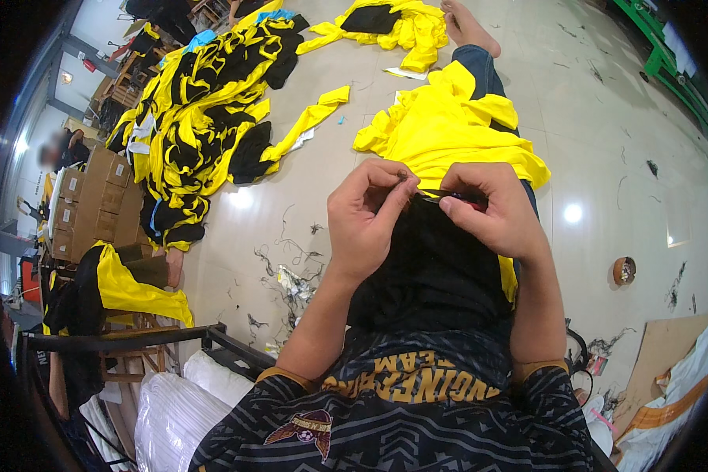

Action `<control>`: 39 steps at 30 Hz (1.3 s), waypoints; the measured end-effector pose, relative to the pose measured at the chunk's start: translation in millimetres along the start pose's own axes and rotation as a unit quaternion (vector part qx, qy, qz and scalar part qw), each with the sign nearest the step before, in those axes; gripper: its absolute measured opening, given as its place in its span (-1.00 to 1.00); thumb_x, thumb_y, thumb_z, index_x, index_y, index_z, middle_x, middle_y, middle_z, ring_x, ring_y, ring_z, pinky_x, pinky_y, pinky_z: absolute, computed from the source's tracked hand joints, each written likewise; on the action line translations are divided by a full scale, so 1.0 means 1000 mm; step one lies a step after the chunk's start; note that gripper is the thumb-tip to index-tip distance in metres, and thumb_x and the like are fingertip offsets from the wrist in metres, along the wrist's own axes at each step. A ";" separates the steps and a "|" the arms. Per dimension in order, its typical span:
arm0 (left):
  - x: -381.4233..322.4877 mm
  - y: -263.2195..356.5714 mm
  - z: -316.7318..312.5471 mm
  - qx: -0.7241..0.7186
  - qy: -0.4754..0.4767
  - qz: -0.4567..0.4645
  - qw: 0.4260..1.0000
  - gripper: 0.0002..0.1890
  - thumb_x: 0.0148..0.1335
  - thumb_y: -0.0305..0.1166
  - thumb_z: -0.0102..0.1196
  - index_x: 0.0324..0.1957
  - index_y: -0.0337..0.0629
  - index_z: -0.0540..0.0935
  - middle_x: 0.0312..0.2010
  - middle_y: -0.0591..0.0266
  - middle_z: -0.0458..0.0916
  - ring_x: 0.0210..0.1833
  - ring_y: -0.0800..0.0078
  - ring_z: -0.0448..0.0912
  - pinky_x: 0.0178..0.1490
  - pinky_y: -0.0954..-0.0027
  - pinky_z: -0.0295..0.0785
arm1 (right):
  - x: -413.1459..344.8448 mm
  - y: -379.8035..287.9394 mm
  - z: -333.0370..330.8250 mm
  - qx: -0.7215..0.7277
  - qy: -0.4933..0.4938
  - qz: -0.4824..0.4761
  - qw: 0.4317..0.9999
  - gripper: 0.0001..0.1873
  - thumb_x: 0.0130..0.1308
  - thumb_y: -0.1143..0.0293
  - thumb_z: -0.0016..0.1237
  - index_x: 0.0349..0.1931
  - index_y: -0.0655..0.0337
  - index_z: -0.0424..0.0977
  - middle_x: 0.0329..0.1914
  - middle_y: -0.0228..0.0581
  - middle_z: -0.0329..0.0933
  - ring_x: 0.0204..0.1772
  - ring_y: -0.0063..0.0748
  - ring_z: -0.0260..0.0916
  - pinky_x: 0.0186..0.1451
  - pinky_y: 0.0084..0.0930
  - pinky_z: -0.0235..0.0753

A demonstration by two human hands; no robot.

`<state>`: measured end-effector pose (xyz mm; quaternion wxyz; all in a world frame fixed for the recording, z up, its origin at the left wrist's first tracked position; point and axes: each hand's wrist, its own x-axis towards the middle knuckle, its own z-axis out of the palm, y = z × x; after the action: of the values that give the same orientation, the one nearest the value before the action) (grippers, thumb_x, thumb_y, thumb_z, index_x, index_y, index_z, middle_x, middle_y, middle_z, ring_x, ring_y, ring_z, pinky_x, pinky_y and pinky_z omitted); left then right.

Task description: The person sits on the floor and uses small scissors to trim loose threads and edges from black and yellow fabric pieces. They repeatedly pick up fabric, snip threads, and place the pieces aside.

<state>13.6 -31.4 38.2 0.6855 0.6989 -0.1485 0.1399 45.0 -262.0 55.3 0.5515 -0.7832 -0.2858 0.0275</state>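
A black and yellow garment lies over my lap and legs, its black part (442, 265) nearest me and its yellow part (454, 130) spread over my shins. My left hand (369, 218) pinches a dark tuft of thread and what seems to be the black fabric's edge between thumb and fingertips. Close on its right, my right hand (489, 206) is closed around small thread snips (433, 194), whose dark blades point toward the left fingertips. The snips' handles are mostly hidden in the palm.
A big heap of black and yellow garments (200, 112) covers the floor at left; a smaller yellow pile (413, 35) lies beyond my feet. Thread scraps (295, 259) litter the tiles. A small round bowl (623, 271) sits right. Cardboard boxes (103, 194) and a seated person (147, 271) are at left.
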 end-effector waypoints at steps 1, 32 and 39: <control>0.000 0.001 0.001 -0.005 0.001 0.000 1.000 -0.85 0.49 -0.73 0.29 -0.16 -0.35 0.58 -0.05 0.10 0.74 -0.13 0.57 0.65 -0.03 0.49 0.58 | 0.000 -0.001 0.000 -0.021 -0.001 -0.003 1.000 -0.73 0.36 0.26 0.27 -0.23 0.33 0.65 -0.41 -0.27 0.61 -0.32 -0.49 0.49 -0.18 -0.51 0.47; -0.002 -0.005 0.003 0.009 -0.013 -0.006 1.000 -0.87 0.51 -0.68 0.29 -0.18 -0.34 0.59 -0.10 0.15 0.74 -0.22 0.58 0.74 -0.19 0.55 0.60 | 0.010 0.024 -0.003 0.126 -0.131 0.077 0.980 -0.70 0.42 0.24 0.25 -0.26 0.38 0.73 -0.40 -0.35 0.69 -0.31 -0.59 0.51 -0.18 -0.58 0.47; -0.003 -0.007 0.004 -0.005 0.001 -0.026 1.000 -0.86 0.52 -0.66 0.28 -0.19 -0.33 0.58 -0.10 0.16 0.74 -0.24 0.57 0.75 -0.19 0.54 0.61 | 0.010 0.028 -0.001 0.136 -0.125 0.051 0.982 -0.73 0.40 0.28 0.28 -0.25 0.37 0.74 -0.38 -0.35 0.70 -0.30 -0.60 0.52 -0.16 -0.59 0.48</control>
<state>13.8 -35.1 30.2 0.6926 0.6988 -0.1301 0.1223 65.3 -264.3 33.3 0.6107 -0.7050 -0.3055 0.1917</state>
